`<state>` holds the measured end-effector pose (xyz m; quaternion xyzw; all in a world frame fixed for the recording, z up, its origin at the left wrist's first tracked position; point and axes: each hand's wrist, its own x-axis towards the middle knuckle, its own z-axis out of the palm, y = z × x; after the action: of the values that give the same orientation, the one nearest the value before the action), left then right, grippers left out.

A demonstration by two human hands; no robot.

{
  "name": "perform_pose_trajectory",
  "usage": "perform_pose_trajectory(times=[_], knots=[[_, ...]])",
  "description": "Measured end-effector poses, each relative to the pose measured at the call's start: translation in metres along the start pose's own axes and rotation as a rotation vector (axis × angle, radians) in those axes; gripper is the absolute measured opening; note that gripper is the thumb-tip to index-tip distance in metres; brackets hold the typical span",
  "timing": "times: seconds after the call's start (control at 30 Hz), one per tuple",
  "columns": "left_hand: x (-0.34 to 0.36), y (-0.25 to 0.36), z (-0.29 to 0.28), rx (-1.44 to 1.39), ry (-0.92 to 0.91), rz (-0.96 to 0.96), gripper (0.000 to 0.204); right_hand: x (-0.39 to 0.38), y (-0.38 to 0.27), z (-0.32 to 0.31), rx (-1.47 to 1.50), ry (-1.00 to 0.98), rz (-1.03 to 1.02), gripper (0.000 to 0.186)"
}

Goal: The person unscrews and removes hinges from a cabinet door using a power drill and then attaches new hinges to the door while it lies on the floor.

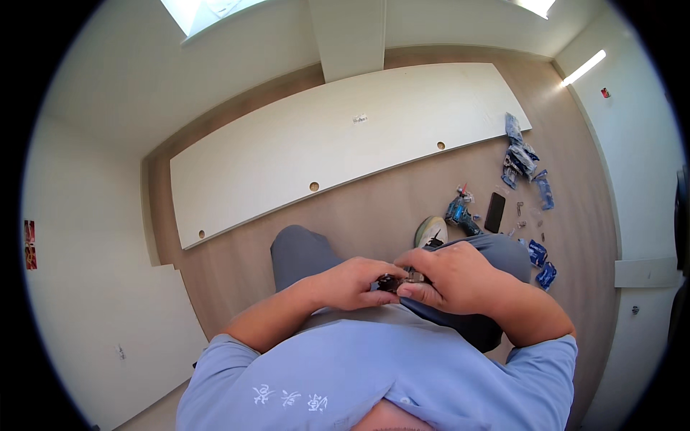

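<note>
My left hand [351, 282] and my right hand [457, 277] meet in front of my chest, above my lap. Between them is a small, shiny metal part [390, 282] that looks like a cabinet hinge. Fingers and thumbs of both hands close round it, hiding much of its shape. Beyond my knees a long white panel [251, 165] lies flat on the floor, with three round holes [314, 187] along its near edge.
To the right of my shoe [431, 232] lie a blue and black cordless drill [458, 212] and a black phone [494, 212]. Plastic packets [519, 159], more blue packets [537, 253] and small metal parts [520, 208] are scattered farther right. A white board [144, 345] is at the left.
</note>
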<state>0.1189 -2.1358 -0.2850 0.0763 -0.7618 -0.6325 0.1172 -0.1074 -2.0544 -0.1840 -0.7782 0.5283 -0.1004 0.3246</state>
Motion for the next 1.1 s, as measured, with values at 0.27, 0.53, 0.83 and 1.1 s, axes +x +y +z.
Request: perform_pose_trajectory(times=[0.27,0.53,0.83,1.1], knots=[[0.007,-0.011,0.007,-0.466,-0.161,-0.241,0.036,0.01,0.015,-0.018,0.232,0.058,0.14,0.033],[0.028,-0.02,0.008,-0.781,-0.146,-0.285,0.04,0.026,0.041,-0.038,0.644,-0.046,0.425,0.042],[0.018,-0.078,-0.005,-0.441,0.141,-0.576,0.044,-0.057,0.176,-0.076,0.871,0.763,0.541,0.024],[-0.104,-0.16,-0.038,0.764,0.056,-0.811,0.052,-0.119,0.322,0.066,1.418,1.098,0.946,0.025]])
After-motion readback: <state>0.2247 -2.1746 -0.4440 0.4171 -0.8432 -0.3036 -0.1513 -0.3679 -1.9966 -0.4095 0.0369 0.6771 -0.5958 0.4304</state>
